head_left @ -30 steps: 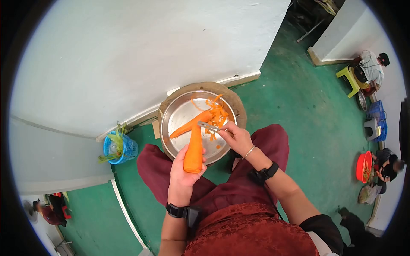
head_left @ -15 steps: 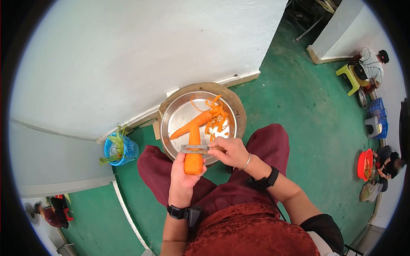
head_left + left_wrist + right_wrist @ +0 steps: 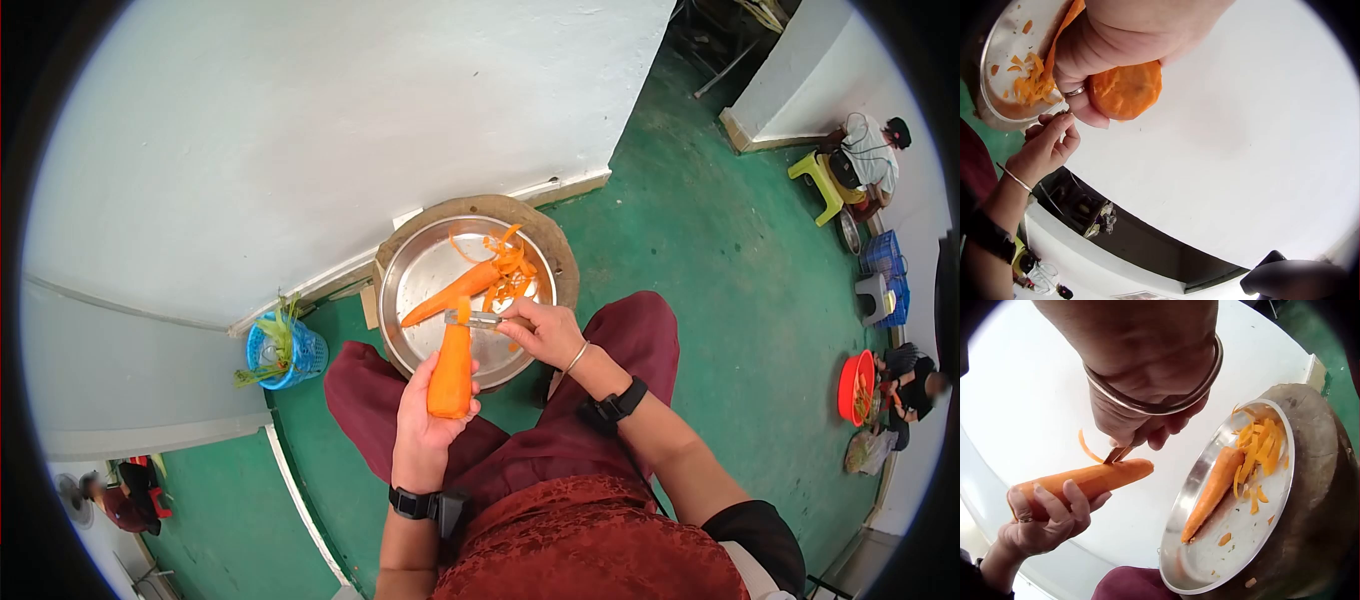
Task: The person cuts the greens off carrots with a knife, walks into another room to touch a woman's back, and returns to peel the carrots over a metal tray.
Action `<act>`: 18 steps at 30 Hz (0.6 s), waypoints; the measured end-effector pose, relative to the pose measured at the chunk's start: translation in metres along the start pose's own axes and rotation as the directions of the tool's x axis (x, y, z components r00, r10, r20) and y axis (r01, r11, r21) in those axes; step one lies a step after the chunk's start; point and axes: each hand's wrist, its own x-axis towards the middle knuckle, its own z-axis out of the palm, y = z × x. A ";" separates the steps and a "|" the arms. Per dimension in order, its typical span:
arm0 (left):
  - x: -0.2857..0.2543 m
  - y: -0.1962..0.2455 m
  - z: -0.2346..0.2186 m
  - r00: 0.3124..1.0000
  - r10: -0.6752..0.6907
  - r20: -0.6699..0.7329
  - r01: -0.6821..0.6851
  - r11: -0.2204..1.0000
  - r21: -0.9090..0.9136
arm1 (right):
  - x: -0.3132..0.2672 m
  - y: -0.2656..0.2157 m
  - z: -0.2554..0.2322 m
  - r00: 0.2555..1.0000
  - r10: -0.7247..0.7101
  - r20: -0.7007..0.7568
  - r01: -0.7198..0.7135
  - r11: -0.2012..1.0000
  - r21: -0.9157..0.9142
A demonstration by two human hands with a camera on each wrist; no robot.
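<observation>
My left hand grips a large carrot near its thick end, with the narrow end pointing away over the basin. That blunt thick end faces the left wrist camera, beside a ringed finger. In my right hand is a metal peeler, its blade lying across the carrot near the narrow end. A thin curl of peel rises from the blade in the right wrist view. Below, a second carrot lies in the steel basin next to a heap of orange peelings.
The basin stands on a round wooden block against the white wall. A blue basket with green stalks is on the floor at left. Seated people, a red basin and a yellow stool are off to the right.
The peeler was first at the narrow tip, then down near the carrot's thick end, and is now back near the narrow end with peel at its blade. The left hand keeps its grip.
</observation>
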 end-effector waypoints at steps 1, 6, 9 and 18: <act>0.001 0.000 0.000 1.000 -0.005 -0.002 0.005 1.000 -0.002 | 0.000 0.003 0.000 1.000 0.017 -0.003 -0.017 1.000 0.001; -0.001 -0.001 -0.001 1.000 0.013 -0.001 -0.013 0.999 0.033 | -0.001 0.006 0.002 0.998 0.056 0.005 -0.056 0.998 -0.006; -0.002 0.001 -0.006 1.000 -0.016 0.018 0.016 1.000 -0.012 | -0.001 0.007 0.002 0.998 0.066 0.003 -0.066 0.998 -0.006; -0.009 0.005 -0.015 0.998 -0.053 0.014 0.053 0.999 -0.002 | 0.004 0.021 0.006 0.991 0.125 0.054 -0.125 0.992 -0.018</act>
